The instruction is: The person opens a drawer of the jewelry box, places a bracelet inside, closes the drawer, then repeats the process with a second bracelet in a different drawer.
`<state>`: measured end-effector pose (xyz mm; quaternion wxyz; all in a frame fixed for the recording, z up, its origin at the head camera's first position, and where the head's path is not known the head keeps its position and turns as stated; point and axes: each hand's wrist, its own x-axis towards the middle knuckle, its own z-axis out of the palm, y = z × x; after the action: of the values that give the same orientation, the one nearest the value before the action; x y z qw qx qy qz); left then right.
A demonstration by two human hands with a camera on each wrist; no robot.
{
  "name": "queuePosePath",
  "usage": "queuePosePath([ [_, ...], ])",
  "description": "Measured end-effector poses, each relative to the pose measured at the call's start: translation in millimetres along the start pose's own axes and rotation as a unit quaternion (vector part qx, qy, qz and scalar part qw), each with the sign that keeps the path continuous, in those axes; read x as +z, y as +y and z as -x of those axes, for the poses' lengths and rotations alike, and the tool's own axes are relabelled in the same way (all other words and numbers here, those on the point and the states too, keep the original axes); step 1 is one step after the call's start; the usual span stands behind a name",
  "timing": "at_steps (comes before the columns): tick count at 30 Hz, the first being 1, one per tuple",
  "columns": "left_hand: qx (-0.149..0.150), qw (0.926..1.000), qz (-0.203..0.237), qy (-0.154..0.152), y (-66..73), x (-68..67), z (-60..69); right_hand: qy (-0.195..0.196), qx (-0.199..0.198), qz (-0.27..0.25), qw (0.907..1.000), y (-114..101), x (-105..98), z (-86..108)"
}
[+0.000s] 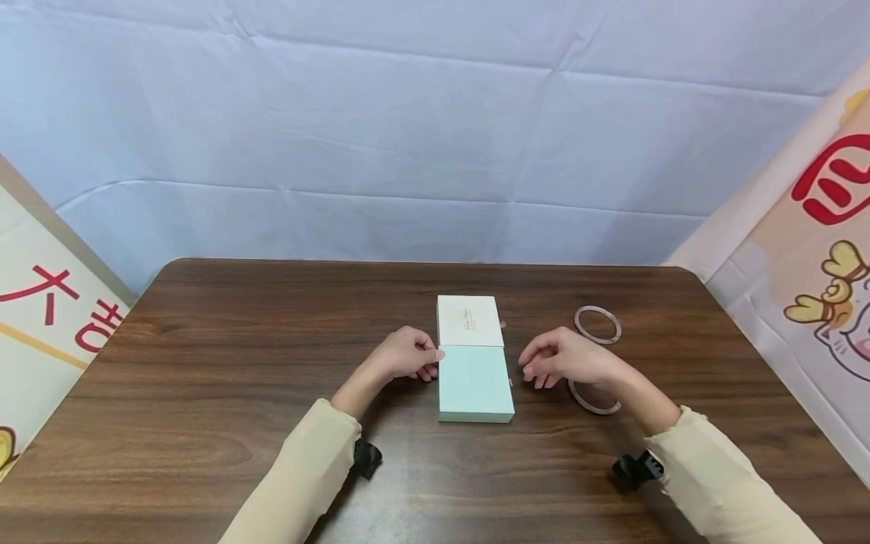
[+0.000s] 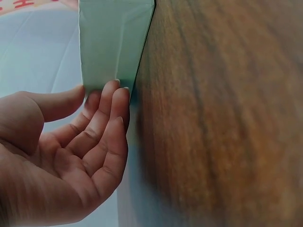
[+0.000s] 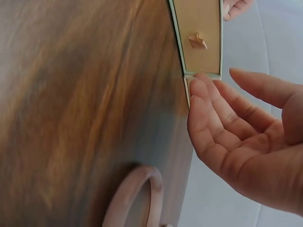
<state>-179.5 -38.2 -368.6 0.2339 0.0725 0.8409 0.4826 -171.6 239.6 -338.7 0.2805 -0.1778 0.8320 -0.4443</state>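
Mint box (image 1: 474,384): located at the middle of the counter (image 1: 136,438), lying flat between the two hands. Nearest the viewer, two cream sleeves (image 1: 292,468) reach in from the lower edge, each with a black wrist device (image 1: 367,459) at the cuff. Next, a pinkish ring (image 1: 596,412) lies on the counter at the right, partly hidden by the right arm.

Left hand (image 1: 406,353): at the box's left side, thumb on the top edge, fingertips against the side wall; grip relaxed, in contact without clasping. Right hand (image 1: 564,357): just beside the box's right side, fingers loosely bent; grip released. The mint box's right side, seen from the right wrist, shows a beige panel (image 3: 196,19) framed in mint, with a small ribbon tab (image 3: 198,41) on it.

Beyond, a white box (image 1: 469,321) with printed lettering abuts the mint box's far end. A second ring (image 1: 594,308) lies farther right. Behind the counter hangs a creased pale cloth (image 1: 408,136), flanked by a left banner (image 1: 41,363) and a right banner (image 1: 768,272), both with red characters.
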Motion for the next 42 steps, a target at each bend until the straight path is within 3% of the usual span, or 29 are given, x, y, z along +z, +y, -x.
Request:
queuePosePath([
  [11, 0.002, 1.0, 0.001, 0.009, 1.6, 1.1, 1.6, -0.007, 0.02, -0.049, 0.9986, 2.3, 12.2, -8.4],
  [23, -0.003, 0.9999, 0.005, 0.015, 1.2, 1.7, 0.9, -0.015, 0.011, -0.057, 0.9982, 5.3, 22.6, -16.4],
  [42, -0.004, 0.9998, 0.012, 0.018, 0.0, 2.7, 0.8, 0.004, 0.005, -0.063, 0.998, 5.2, 26.9, -16.2],
])
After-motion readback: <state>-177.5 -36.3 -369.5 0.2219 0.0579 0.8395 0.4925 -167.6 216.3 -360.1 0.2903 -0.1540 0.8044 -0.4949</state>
